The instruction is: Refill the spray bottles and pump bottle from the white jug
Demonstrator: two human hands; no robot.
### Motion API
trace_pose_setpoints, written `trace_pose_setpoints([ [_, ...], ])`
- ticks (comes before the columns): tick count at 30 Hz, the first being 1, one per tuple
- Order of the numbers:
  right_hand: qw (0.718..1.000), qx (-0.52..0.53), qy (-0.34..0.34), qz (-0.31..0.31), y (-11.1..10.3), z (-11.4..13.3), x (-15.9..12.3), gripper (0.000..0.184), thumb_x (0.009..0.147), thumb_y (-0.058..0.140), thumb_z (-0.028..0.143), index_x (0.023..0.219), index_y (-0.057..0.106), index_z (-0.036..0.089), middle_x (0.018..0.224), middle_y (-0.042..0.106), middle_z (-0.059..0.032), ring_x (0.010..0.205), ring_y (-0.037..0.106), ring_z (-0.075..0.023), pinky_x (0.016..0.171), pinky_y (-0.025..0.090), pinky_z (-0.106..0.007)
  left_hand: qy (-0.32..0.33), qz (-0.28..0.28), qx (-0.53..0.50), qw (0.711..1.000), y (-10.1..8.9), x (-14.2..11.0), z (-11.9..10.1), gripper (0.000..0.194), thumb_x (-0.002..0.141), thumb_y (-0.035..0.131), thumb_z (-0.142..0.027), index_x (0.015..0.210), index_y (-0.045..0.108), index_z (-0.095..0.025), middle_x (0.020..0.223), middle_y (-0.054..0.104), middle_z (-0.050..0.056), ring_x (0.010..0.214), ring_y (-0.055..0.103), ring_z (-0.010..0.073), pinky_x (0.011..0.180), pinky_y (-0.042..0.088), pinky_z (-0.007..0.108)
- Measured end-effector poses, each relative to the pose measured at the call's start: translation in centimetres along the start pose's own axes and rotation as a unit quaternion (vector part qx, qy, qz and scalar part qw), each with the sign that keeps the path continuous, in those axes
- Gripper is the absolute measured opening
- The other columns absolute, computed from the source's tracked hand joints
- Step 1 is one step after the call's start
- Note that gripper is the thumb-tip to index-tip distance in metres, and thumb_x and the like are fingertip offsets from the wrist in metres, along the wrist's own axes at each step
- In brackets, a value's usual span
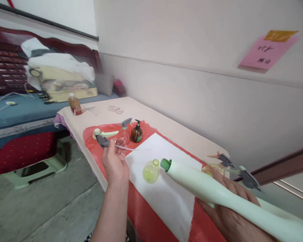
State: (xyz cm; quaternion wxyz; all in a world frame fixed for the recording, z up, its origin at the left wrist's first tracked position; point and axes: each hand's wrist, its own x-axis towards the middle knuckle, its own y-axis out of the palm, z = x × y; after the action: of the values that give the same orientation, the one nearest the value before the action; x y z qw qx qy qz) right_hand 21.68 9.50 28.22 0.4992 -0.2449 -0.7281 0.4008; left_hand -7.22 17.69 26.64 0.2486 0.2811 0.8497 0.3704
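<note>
The left hand [116, 164], palm up, is pinching a grey spray top [102, 141]. The right hand [231, 220] is gripping a pale green tube [200, 183]. Between them, an open yellow-green bottle [150, 172] is sitting on a white sheet [171, 198]; I can't tell what's inside.

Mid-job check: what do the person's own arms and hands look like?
The bare left hand and left forearm show no glove, sleeve or watch; the bare right hand, partly hidden, shows no glove. Black-and-white checked cloth shows beside the forearm.
</note>
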Motion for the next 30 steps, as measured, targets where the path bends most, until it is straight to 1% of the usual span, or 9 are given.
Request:
trace_pose_setpoints([
  [2,0.998,-0.044,-0.034,0.022,0.3,-0.3,0.0,0.049,0.083,0.045,0.016,0.131,0.053,0.022,0.127,0.057,-0.0157,0.113,0.053,-0.0382,0.089,0.045,-0.059,-0.002,0.001,-0.003,1.0,0.0,0.0,0.0,0.017,0.079,0.066,-0.03,0.085,0.059,-0.016,0.082,0.069,0.006,0.079,0.067,0.0162,0.083,0.049,0.034],
  [4,0.996,-0.06,-0.054,0.03,0.4,-0.4,0.2,0.049,0.083,0.045,0.017,0.131,0.052,0.022,0.129,0.056,-0.0155,0.114,0.052,-0.038,0.091,0.045,-0.058,-0.003,0.001,-0.005,1.0,0.0,0.0,0.0,0.017,0.079,0.066,-0.03,0.085,0.059,-0.015,0.082,0.069,0.006,0.079,0.067,0.0161,0.083,0.049,0.034],
  [9,0.997,-0.054,-0.048,0.028,0.3,-0.3,1.2,0.046,0.086,0.045,0.025,0.131,0.051,0.016,0.125,0.057,-0.0194,0.114,0.052,-0.0389,0.094,0.043,-0.059,-0.005,-0.003,-0.006,1.0,-0.1,0.2,0.1,0.018,0.079,0.065,-0.03,0.086,0.059,-0.015,0.082,0.069,0.007,0.079,0.067,0.0166,0.083,0.049,0.034],
  [13,0.996,-0.059,-0.061,0.033,0.7,-0.4,1.6,0.045,0.087,0.046,0.027,0.131,0.052,0.017,0.13,0.054,-0.0195,0.119,0.049,-0.041,0.095,0.042,-0.06,-0.006,-0.004,-0.002,1.0,-0.2,0.4,0.2,0.017,0.079,0.065,-0.031,0.086,0.059,-0.016,0.083,0.068,0.006,0.079,0.067,0.016,0.083,0.048,0.034],
  [15,0.992,-0.093,-0.073,0.039,0.9,-0.5,1.5,0.049,0.087,0.047,0.03,0.133,0.049,0.015,0.131,0.052,-0.0209,0.119,0.048,-0.0421,0.094,0.042,-0.06,-0.004,-0.002,-0.001,1.0,-0.2,0.3,0.2,0.017,0.08,0.065,-0.03,0.086,0.059,-0.016,0.083,0.068,0.006,0.079,0.067,0.0163,0.083,0.048,0.034],
  [19,0.98,-0.165,-0.095,0.055,0.9,-0.7,1.5,0.061,0.087,0.049,0.036,0.139,0.039,0.006,0.129,0.052,-0.0256,0.115,0.05,-0.0425,0.092,0.043,-0.057,0.001,0.004,0.001,1.0,-0.2,0.3,0.2,0.017,0.08,0.064,-0.031,0.086,0.059,-0.016,0.083,0.068,0.006,0.079,0.067,0.0163,0.083,0.048,0.035],
  [21,0.98,-0.165,-0.099,0.059,0.8,-0.7,1.5,0.059,0.088,0.048,0.033,0.14,0.038,0.009,0.133,0.05,-0.0241,0.117,0.049,-0.0416,0.093,0.042,-0.057,0.001,0.006,0.001,1.0,-0.3,0.2,0.2,0.018,0.079,0.065,-0.032,0.085,0.058,-0.016,0.083,0.068,0.006,0.079,0.067,0.0165,0.083,0.048,0.035],
  [24,0.985,-0.133,-0.094,0.054,0.4,-0.6,1.9,0.052,0.087,0.047,0.028,0.138,0.042,0.016,0.136,0.049,-0.0198,0.121,0.047,-0.0402,0.095,0.041,-0.058,0.002,0.007,-0.001,1.0,-0.3,0.3,0.2,0.019,0.079,0.066,-0.032,0.085,0.058,-0.016,0.084,0.068,0.006,0.08,0.067,0.0167,0.083,0.048,0.034],
  [30,0.991,-0.094,-0.067,0.062,-0.2,0.1,3.0,0.052,0.089,0.042,0.03,0.138,0.041,0.013,0.126,0.055,-0.0217,0.114,0.051,-0.0386,0.091,0.044,-0.056,-0.004,0.002,-0.004,1.0,-0.2,0.4,0.2,0.018,0.079,0.065,-0.032,0.085,0.058,-0.016,0.083,0.068,0.006,0.08,0.066,0.0161,0.082,0.048,0.033],
])
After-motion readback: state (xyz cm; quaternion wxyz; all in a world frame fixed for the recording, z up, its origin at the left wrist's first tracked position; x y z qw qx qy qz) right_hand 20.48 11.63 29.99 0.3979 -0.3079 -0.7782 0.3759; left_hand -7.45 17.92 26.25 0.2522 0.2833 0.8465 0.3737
